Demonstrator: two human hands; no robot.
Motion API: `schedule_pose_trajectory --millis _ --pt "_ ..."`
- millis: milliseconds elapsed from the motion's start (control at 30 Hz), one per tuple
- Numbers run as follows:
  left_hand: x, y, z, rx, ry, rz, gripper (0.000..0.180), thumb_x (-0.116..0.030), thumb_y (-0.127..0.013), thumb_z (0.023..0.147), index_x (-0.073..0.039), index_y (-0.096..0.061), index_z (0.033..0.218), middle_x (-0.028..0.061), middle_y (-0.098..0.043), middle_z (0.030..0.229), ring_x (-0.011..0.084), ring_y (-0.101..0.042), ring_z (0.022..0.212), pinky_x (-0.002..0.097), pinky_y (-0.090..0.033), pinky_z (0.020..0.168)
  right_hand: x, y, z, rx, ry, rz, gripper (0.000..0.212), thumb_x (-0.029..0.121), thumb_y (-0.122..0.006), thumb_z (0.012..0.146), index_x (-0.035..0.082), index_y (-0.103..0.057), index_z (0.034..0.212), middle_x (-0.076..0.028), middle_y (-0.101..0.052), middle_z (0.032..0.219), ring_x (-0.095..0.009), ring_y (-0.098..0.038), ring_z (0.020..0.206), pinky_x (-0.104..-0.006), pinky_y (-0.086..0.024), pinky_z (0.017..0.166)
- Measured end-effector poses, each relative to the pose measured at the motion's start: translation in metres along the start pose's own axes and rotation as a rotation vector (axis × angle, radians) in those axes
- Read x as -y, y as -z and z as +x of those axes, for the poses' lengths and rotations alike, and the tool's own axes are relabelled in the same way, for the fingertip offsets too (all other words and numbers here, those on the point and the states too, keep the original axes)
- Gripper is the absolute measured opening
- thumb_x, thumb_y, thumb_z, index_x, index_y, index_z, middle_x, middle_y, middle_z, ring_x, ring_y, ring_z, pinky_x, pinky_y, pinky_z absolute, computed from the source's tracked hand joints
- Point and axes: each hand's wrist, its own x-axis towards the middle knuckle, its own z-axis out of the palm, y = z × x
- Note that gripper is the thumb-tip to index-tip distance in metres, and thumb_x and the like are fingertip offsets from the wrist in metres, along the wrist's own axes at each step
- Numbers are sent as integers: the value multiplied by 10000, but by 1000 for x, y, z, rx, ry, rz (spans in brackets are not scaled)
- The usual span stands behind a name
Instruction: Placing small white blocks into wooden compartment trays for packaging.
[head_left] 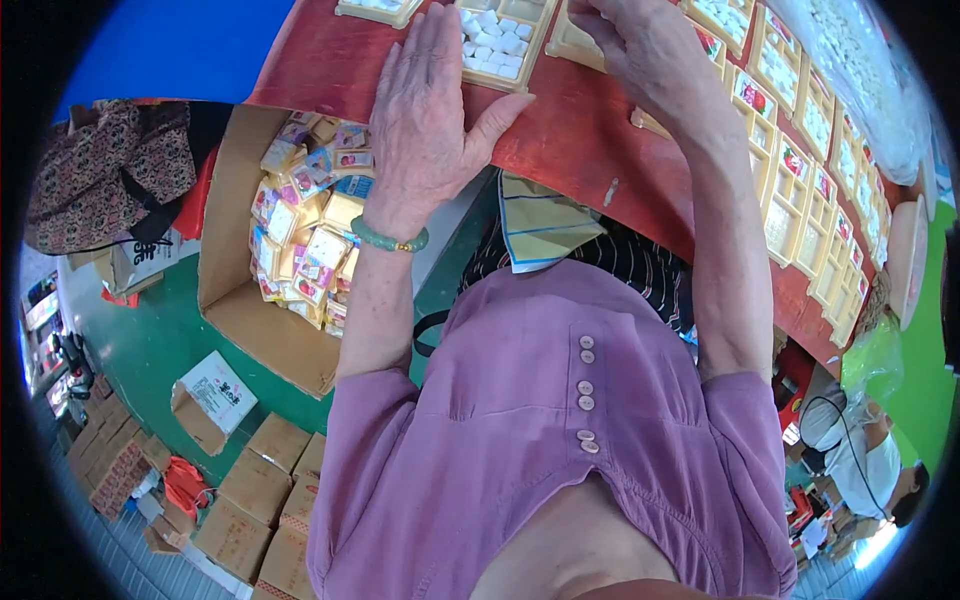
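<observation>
My left hand point(425, 115) lies nearly flat on the red tabletop, fingers stretched together and thumb out to the side. It rests against the left side of a cream plastic tray point(492, 78), whose compartments hold small white chunks point(490, 40). Right of that tray, my right hand point(640, 40) bends over another cream tray point(574, 42), its fingers curved and partly cut off by the upper edge. Whether anything is between them cannot be made out. A green bracelet point(390, 236) circles my left wrist.
Rows of cream trays point(785, 205), some with white pieces, cover the table's right side point(650, 215). A clear plastic bag point(850, 80) of white pieces lies behind them. Below left, an open carton point(265, 345) holds many packaged trays point(310, 235). Brown boxes point(245, 490) stand on the floor.
</observation>
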Motion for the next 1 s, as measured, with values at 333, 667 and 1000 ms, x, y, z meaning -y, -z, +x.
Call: schedule_pose_trajectory --millis 333,667,1000 --pt "5 3 -1 57 14 -34 968 -496 -676 964 109 -238 1580 329 -340 1602 458 -385 1472 535 -339 1191 12 5 -13 -243 264 38 174 121 -654 961 -26 -663 1053 -205 -602 1078 -371 -620 970 -442 -514 850" --pt "-8 12 -3 -50 137 -226 839 -426 -669 973 96 -347 1545 306 -454 1530 459 -430 1430 557 -334 1184 26 -24 -2 -40 282 -16 132 119 -657 942 -12 -639 950 -200 -631 968 -385 -619 970 -475 -474 884" --pt "28 -5 -23 -60 -43 211 793 -470 -697 950 42 -449 1503 251 -454 1563 396 -429 1461 540 -284 1216 30 -24 -2 -134 240 223 120 81 -626 958 -33 -605 929 -216 -611 919 -392 -618 931 -450 -500 816"
